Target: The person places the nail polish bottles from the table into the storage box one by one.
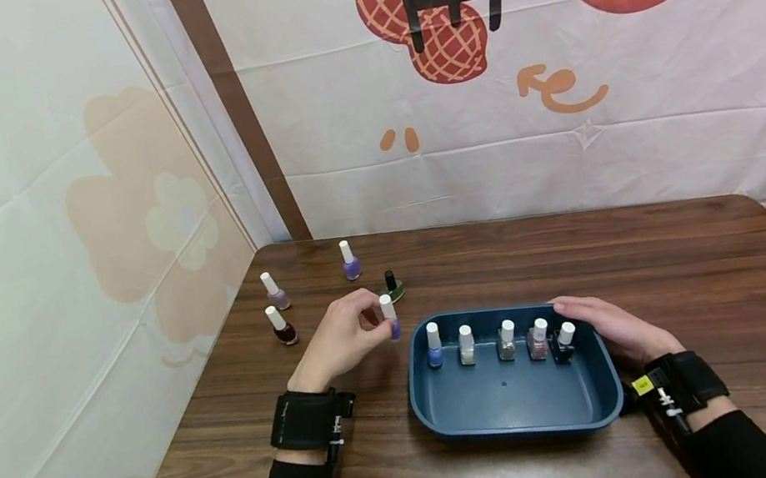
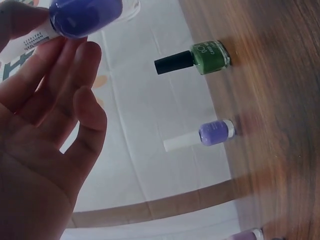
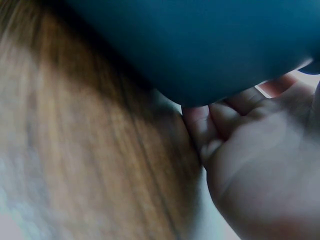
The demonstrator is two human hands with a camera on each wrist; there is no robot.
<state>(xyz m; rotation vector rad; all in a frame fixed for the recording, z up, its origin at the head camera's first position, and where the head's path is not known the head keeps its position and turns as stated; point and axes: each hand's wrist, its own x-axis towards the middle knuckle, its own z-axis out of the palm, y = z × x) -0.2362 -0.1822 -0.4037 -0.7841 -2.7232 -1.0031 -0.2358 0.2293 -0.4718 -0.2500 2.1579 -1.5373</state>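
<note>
Purple and glossy in rounded glass with a slim white cap, a polish bottle [image 2: 87,15] is pinched between fingers of the left hand [image 1: 341,332], just left of a smooth blue tray [image 1: 513,405]. Fingers of the right hand [image 1: 618,328] grip that round-cornered tray's far right corner. Five white-capped bottles [image 1: 467,345] stand inside; four others [image 1: 352,266] dot the wood-grained worktop [image 1: 710,286].

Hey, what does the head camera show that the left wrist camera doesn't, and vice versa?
Only the head view shows the blue tray, the five bottles in it, and the right hand at its rim.

Only the left wrist view shows small print on the white cap of the held purple bottle.

Both show the left hand pinching that bottle, plus the green bottle and another purple bottle on the table.
</note>
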